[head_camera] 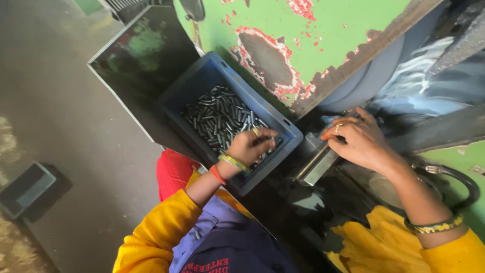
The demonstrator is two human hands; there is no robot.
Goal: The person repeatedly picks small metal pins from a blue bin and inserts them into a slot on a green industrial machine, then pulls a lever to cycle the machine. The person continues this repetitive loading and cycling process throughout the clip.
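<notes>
Small dark metal pins are lying heaped in a blue plastic crate just left of the frame's centre. The left hand is reaching into the crate's lower right corner, its fingers curling together over the pins; it is probably pinching a few, though the grasp itself is hidden. The right hand is working well apart from it, right of centre, fingers spread and pressing down on a grey metal block of the machine, and whether anything is sitting under the fingertips I cannot tell. A green machine panel with flaking red-edged paint is filling the upper middle of the frame. A grey concrete floor is running down the left side.
</notes>
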